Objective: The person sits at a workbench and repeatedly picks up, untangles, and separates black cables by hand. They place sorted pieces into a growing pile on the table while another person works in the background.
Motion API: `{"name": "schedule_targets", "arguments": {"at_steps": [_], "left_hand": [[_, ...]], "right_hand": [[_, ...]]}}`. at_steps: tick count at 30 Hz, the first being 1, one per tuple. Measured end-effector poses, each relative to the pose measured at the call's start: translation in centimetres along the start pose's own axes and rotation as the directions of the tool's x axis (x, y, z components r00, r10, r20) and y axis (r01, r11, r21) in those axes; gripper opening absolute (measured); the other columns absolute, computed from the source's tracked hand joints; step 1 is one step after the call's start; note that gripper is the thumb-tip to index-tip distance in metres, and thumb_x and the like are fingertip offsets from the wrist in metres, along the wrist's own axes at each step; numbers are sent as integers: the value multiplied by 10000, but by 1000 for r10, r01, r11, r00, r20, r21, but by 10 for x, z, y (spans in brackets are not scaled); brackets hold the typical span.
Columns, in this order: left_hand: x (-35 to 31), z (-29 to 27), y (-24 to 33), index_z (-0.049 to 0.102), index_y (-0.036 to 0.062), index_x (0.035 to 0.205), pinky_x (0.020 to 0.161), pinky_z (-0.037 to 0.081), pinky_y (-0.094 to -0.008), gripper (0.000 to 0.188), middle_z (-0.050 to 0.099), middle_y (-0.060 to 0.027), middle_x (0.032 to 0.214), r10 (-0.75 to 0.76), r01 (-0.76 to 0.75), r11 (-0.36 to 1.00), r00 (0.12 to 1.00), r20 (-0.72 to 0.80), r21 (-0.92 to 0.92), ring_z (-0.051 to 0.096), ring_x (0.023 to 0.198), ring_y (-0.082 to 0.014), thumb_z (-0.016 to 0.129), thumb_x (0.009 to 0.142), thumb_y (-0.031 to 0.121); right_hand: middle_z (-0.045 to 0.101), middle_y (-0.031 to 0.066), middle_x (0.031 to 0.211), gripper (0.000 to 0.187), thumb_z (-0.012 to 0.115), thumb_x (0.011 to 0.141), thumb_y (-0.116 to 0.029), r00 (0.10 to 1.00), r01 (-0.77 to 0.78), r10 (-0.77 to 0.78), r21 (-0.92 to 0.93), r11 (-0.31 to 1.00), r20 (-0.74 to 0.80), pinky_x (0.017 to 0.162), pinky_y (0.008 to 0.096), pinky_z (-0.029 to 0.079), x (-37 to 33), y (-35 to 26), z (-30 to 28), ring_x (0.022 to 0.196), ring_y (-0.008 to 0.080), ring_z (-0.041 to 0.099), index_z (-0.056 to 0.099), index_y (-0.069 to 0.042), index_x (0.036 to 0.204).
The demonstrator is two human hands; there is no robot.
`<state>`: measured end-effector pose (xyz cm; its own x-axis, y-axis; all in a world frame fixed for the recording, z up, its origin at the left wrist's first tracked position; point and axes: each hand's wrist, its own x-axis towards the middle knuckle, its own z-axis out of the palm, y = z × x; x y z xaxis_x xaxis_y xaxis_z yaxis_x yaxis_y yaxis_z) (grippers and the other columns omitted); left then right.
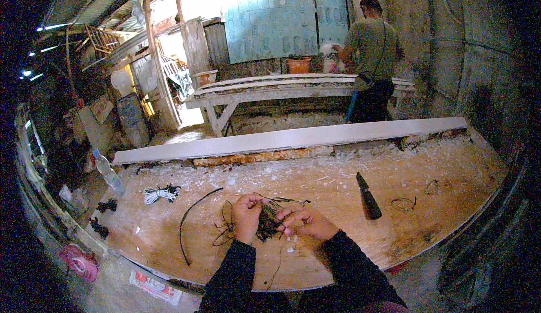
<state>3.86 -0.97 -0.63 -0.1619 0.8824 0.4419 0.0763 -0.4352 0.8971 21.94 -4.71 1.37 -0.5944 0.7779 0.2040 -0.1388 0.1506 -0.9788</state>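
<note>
Over the near middle of the wooden tabletop I hold a tangled bundle of dark thin cords (267,223). My left hand (246,218) is closed on its left side, thumb and fingers pinched near the top. From the right, my right hand (310,223) has its curled fingers gripping the bundle's edge; the fingertips are partly hidden among the strands. Loose loops of dark cord (224,227) stick out beside my left hand. Further left a single thicker dark cord (183,223) lies in a curve. A dark knife-like tool (369,201) with a pointed end lies right of my hands.
A tied white cord bundle (160,194), dark clumps (100,227) and a clear plastic bottle (108,173) are at the table's left. Small cord loops (404,203) lie at right. A pale board (293,139) edges the far side. Beyond, a person (372,48) stands at another bench (270,93).
</note>
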Motion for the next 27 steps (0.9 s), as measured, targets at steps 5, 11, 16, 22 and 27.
{"name": "schedule_targets", "arguments": {"at_steps": [5,11,16,22,27], "left_hand": [[-3,2,2,578,18,784,669,424,-242,73,573,-39,761,-8,-21,996,949,316,88,533,706,-122,573,714,-1],[-19,14,6,557,21,807,706,416,-252,82,511,-11,807,69,-48,998,688,723,-50,514,780,-126,589,742,61],[-29,20,4,529,41,804,692,407,-232,104,466,-3,810,-1,301,929,584,812,-215,495,788,-107,587,764,117],[-25,23,3,533,56,795,601,368,-202,201,478,13,766,67,25,995,557,828,-97,445,689,-75,638,729,214],[-22,16,18,570,34,740,559,353,-200,197,500,11,687,-36,133,986,752,659,-98,432,617,-72,653,713,211]], "right_hand": [[595,49,775,58,602,687,-7,958,76,-73,-2,997,-276,777,270,405,4,5,-10,836,154,536,581,-41,729],[583,57,833,144,556,700,23,778,136,-141,-54,989,-612,737,238,407,11,23,-25,767,121,521,453,-48,627],[572,44,936,176,539,725,6,678,210,-232,-118,971,-698,697,219,393,13,25,-34,775,86,493,422,-49,606],[569,21,910,119,527,763,-41,621,120,-237,-208,971,-748,664,198,388,12,21,-29,687,69,452,600,-61,855],[557,7,803,209,551,753,-47,588,117,-289,-274,955,-756,635,203,414,10,26,-40,663,76,480,598,-76,955]]}}
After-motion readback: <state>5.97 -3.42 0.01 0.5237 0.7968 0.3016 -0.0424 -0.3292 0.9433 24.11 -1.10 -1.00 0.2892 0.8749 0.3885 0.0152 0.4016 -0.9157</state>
